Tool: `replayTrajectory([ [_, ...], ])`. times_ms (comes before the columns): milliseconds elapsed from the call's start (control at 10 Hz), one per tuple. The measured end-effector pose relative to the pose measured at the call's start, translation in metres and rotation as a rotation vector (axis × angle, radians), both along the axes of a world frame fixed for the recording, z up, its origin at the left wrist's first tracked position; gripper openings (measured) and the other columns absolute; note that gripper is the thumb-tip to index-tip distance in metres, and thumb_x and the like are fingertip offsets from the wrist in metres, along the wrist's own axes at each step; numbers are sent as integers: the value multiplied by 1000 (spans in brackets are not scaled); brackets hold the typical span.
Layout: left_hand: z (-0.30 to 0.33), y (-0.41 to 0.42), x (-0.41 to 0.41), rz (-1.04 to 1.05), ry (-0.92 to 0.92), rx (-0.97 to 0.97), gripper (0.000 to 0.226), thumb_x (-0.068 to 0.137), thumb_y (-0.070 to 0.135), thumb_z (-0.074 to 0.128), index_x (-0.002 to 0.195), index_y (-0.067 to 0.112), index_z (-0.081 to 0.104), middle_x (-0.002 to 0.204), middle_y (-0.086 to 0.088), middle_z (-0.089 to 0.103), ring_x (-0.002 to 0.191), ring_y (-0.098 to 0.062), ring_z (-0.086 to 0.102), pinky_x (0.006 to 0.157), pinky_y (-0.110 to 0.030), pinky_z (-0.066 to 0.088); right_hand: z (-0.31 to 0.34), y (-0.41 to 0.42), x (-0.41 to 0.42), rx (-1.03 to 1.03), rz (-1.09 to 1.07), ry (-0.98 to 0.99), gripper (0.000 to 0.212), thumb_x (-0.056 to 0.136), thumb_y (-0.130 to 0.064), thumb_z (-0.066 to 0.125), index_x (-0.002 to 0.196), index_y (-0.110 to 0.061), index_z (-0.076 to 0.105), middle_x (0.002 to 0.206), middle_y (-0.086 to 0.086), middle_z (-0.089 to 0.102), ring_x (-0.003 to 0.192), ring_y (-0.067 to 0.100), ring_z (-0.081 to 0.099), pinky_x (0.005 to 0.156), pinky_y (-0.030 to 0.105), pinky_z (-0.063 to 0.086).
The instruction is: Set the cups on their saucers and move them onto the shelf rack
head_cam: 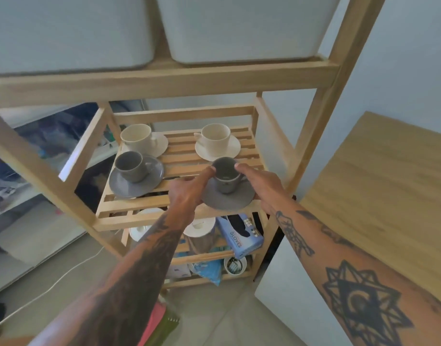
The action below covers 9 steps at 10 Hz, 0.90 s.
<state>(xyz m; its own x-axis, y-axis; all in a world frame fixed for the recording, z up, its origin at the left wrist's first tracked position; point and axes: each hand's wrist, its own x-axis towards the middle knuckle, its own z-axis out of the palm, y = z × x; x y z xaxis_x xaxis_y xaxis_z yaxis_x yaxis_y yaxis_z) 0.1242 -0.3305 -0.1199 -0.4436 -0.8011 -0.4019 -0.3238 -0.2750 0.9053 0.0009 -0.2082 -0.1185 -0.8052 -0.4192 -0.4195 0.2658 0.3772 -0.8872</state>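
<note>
A grey cup (225, 174) stands on a grey saucer (228, 198) over the front right of the wooden rack's slatted shelf (179, 156). My left hand (189, 189) grips the saucer's left edge with a finger against the cup. My right hand (262, 182) holds the saucer's right side, thumb at the cup's rim. Three more sets rest on the shelf: a grey cup on its saucer (136, 177) at front left, a cream set (143, 141) at back left, a cream set (217, 142) at back right.
Two white bins (239, 28) fill the tier above. Below sit a blue glove box (240, 236), a white-lidded jar (198, 233) and small items. A wooden tabletop (389, 191) stands at the right. A mirror panel (34, 171) leans at the left.
</note>
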Motion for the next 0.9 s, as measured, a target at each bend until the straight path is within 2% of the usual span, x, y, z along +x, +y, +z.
replayTrajectory([
  [100,-12,-15,-24,-6,-27,-14,55,70,52,88,102,9,72,108,-12,74,97,-30,72,86,-44,64,-12,-17,-20,12,-31,9,37,78,-59,79,82,-26,64,117,5,69,110,27,64,104,47,54],
  [200,-22,-27,-40,10,-48,-28,50,68,51,89,92,10,73,107,-14,75,97,-33,73,88,-48,63,-22,-28,-32,18,-46,-10,35,79,-57,80,82,-26,63,115,5,67,102,23,62,89,38,53],
  [300,-29,-33,-48,37,-34,21,69,66,51,91,114,4,73,114,-14,75,103,-32,72,93,-47,61,-28,-38,-40,47,-64,27,43,80,-57,78,91,-16,72,102,8,70,83,10,59,72,34,51],
  [400,-33,-38,-51,57,-32,17,83,67,55,89,130,6,66,123,-11,72,112,-30,67,101,-47,56,-29,-46,-42,94,-74,97,61,82,-61,73,112,-8,74,107,3,70,81,10,58,69,33,50],
  [500,-35,-39,-52,58,-31,4,88,67,57,88,134,6,64,127,-11,70,115,-31,66,102,-47,55,-28,-47,-41,118,-47,98,63,81,-67,69,116,-14,69,110,3,61,96,19,55,70,32,41],
  [600,-34,-38,-51,49,-42,-6,89,68,59,86,137,7,63,129,-11,69,117,-31,64,103,-48,54,-29,-45,-40,96,-50,92,78,82,-69,68,138,-15,60,133,8,59,116,24,54,86,34,41],
  [700,-32,-36,-50,20,-47,-6,87,72,62,82,135,7,63,127,-11,69,116,-30,64,102,-48,54,-27,-43,-39,57,-37,65,92,84,-69,68,155,-16,46,160,8,47,145,29,46,103,39,43],
  [800,-29,-35,-48,-27,-29,9,84,76,63,78,136,6,62,129,-10,68,116,-29,63,102,-47,54,-25,-42,-37,45,-1,57,93,85,-69,66,158,-18,41,165,8,41,151,30,39,113,43,40],
  [900,-21,-30,-42,-8,-57,-15,81,81,63,72,138,7,60,133,-8,64,116,-28,61,102,-46,53,-20,-36,-32,46,-23,63,91,87,-67,65,159,-18,40,166,7,40,151,29,39,109,40,40],
])
